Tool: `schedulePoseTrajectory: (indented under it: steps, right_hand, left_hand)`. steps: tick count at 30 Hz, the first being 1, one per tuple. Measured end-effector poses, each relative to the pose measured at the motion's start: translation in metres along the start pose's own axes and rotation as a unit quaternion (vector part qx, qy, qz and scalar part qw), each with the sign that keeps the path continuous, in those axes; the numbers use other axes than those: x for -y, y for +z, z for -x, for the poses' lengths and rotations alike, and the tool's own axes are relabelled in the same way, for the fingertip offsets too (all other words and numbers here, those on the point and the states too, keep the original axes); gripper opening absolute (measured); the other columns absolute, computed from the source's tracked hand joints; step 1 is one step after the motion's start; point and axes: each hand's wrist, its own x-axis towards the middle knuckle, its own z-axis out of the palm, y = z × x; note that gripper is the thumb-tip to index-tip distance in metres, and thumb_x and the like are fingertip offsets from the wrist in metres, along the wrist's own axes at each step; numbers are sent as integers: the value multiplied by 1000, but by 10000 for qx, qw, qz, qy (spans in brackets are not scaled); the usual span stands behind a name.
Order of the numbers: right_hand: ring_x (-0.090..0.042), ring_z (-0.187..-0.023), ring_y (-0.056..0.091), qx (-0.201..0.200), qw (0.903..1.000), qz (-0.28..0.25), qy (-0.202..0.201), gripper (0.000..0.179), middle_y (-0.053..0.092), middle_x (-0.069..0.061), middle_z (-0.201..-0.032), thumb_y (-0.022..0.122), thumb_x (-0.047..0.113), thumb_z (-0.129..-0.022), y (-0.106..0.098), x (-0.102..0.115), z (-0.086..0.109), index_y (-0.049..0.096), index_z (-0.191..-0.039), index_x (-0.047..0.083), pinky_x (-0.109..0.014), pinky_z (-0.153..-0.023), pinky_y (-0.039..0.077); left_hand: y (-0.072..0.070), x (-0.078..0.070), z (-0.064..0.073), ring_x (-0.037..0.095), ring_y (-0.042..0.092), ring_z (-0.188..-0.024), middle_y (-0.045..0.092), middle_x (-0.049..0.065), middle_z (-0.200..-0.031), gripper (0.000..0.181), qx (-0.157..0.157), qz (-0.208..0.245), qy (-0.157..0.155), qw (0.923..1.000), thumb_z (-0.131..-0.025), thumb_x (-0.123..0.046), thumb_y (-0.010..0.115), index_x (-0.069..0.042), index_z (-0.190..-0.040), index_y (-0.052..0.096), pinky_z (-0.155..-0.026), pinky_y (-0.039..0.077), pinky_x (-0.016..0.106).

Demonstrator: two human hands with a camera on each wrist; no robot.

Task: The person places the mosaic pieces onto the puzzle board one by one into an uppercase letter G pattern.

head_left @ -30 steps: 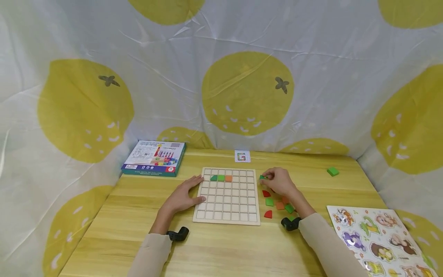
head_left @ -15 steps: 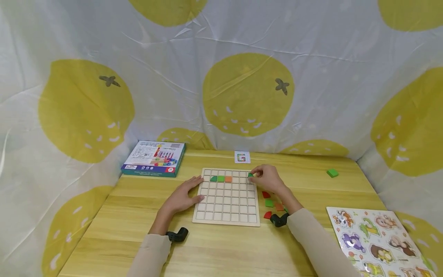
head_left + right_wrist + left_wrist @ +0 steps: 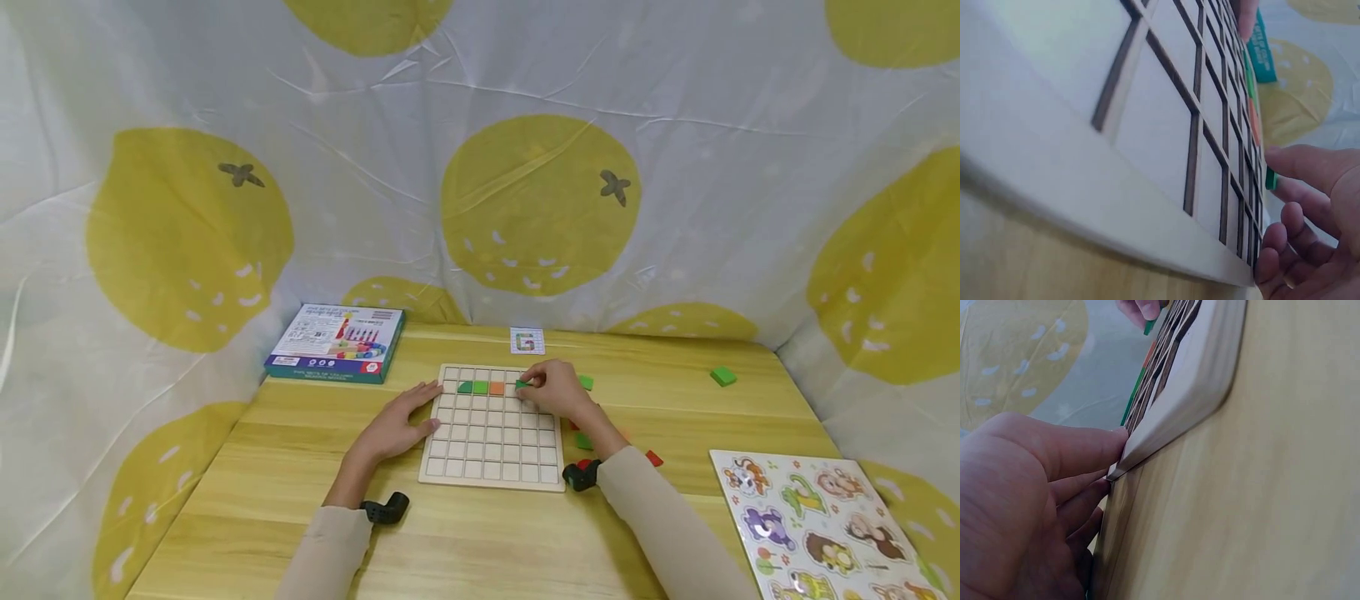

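A wooden grid board (image 3: pixel 491 433) lies on the table, with a dark green curved tile (image 3: pixel 466 387), a light green square tile (image 3: pixel 481 387) and an orange square tile (image 3: pixel 497 388) side by side in its second row. My left hand (image 3: pixel 393 423) rests against the board's left edge, fingers extended; the left wrist view shows its thumb (image 3: pixel 1085 450) touching the rim. Over that same row, right of the orange tile, my right hand (image 3: pixel 555 390) pinches a dark green tile (image 3: pixel 1270 178) between thumb and index finger. Its other fingers are loosely bent near the board.
Right of the board lie loose tiles, including a green tile (image 3: pixel 585 382) and a red tile (image 3: pixel 655 458), partly hidden by my right arm. A pattern card (image 3: pixel 527 340) lies behind the board. A box (image 3: pixel 333 343), another green tile (image 3: pixel 723 377) and an animal puzzle (image 3: pixel 806 517) lie farther out.
My right hand has carried the dark green tile leftward from beside the board to above its second row. The left hand has stayed at the board's left edge.
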Motion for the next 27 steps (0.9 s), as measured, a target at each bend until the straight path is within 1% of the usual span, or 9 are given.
schedulePoseTrajectory:
  steps: [7,14,19,27]
  right_hand:
    - [-18,-66,50,84,9999,-34,-49,17,61,-2,-77,82,26,-90,8,5,-5,80,-102,14,-30,-63,41]
    - [-16,-69,50,118,9999,89,34,16,61,0,-77,82,26,-89,14,6,-9,80,-101,15,-30,-66,42]
    - [-15,-66,48,83,9998,155,27,17,60,-1,-74,82,25,-88,15,6,-9,80,-102,15,-30,-64,40]
    - [-14,-64,45,30,9998,173,23,15,58,0,-72,82,24,-89,16,8,-8,80,-100,14,-30,-65,40]
  left_hand:
    - [-1,1,0,38,22,-158,34,7,-168,62,-29,13,29,10000,-101,-27,65,-17,-158,44,-125,21,64]
    - [2,3,-1,37,22,-159,34,7,-168,63,-8,50,37,10000,-101,-27,65,-17,-159,43,-125,20,65]
    - [2,1,-1,36,21,-159,34,6,-168,63,-10,72,-19,10000,-101,-27,65,-17,-159,43,-125,20,64]
    - [-1,-1,0,38,24,-158,35,8,-168,63,-66,-76,69,9999,-101,-27,64,-15,-158,43,-125,21,65]
